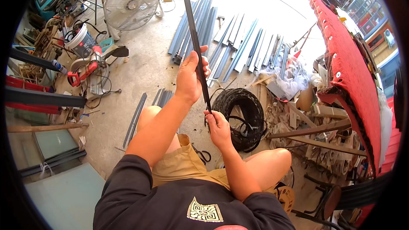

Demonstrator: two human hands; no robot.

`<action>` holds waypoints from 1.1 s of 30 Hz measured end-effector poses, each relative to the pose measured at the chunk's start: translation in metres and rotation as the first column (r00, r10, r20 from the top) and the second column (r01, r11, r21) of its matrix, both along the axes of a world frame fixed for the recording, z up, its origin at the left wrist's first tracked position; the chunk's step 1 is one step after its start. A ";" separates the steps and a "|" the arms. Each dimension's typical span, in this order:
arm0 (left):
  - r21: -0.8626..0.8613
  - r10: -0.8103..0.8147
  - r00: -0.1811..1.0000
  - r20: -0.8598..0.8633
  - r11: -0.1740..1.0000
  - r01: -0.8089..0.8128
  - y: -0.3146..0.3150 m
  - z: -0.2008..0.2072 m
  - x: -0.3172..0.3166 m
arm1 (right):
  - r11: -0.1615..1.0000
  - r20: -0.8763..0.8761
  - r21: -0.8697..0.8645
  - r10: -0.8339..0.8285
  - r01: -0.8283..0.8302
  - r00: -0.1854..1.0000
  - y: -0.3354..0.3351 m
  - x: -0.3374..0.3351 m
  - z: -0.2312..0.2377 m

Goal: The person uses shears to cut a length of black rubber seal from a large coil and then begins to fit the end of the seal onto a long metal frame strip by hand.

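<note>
A long, narrow dark profile bar (193, 25) stands tilted in front of me, its upper end running out of view at the top. My left hand (188, 81) is wrapped around it partway along, with the fingertips showing on its right side. Lower down, my right hand (220, 131) pinches the bar's near end between thumb and fingers. Whether a thin strip is also in that pinch cannot be made out. Just beyond my right hand lies a coil of black rubber-like strip (254, 106) on the floor. Dark scissor handles (204, 156) show between my legs.
Several dark metal profiles (200, 21) lie in rows ahead. A floor fan (131, 5), a white bucket (79, 40) and a red power tool (87, 70) stand left. Glass panes (70, 194) lie near left. Scrap pieces (326, 110) and a red padded cover (347, 55) crowd the right.
</note>
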State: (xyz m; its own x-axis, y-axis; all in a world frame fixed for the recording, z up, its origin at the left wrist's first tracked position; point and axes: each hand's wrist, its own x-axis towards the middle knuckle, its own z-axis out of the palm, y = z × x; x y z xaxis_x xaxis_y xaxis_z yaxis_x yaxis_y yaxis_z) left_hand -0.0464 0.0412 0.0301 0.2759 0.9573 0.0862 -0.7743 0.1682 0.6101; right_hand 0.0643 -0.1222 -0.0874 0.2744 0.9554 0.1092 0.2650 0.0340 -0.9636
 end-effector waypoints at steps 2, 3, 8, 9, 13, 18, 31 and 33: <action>0.005 0.002 1.000 -0.008 1.000 -0.002 0.001 0.000 -0.001 | 0.999 -0.008 -0.031 0.020 -0.020 1.000 0.000 0.000 -0.005; -0.003 0.004 1.000 0.008 1.000 -0.004 0.002 -0.001 -0.002 | 0.997 -0.017 -0.063 0.040 -0.041 0.999 -0.001 -0.001 -0.007; -0.004 0.017 0.999 0.043 1.000 -0.017 0.012 -0.003 -0.008 | 0.994 0.264 -0.107 0.019 0.009 0.964 -0.013 0.007 -0.041; 0.008 0.019 0.999 0.032 1.000 -0.019 0.015 -0.003 -0.009 | 0.993 0.421 -0.110 0.017 0.033 0.907 -0.016 0.011 -0.054; -0.007 0.051 0.997 0.052 0.999 -0.050 0.025 -0.003 -0.022 | 0.975 0.494 -0.147 -0.074 0.167 0.867 -0.022 0.015 -0.076; 0.005 0.074 0.995 0.073 0.997 -0.074 0.030 -0.001 -0.029 | 0.958 0.542 -0.092 -0.179 0.270 0.821 -0.017 0.038 -0.067; -0.049 0.158 0.971 0.179 0.987 -0.152 0.042 0.008 -0.052 | 0.737 0.507 0.362 -0.670 0.571 0.543 -0.003 0.131 0.015; -0.041 0.163 0.969 0.184 0.986 -0.159 0.050 0.003 -0.058 | 0.676 0.484 0.357 -0.724 0.645 0.491 0.003 0.150 0.019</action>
State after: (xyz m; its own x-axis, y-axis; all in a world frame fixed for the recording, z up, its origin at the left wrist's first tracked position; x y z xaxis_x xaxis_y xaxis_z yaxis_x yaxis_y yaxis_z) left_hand -0.1044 0.0909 0.0328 0.0994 0.9904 0.0961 -0.8920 0.0459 0.4497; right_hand 0.2139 -0.1188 -0.0687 0.6871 0.4619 0.5609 0.7162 -0.3010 -0.6296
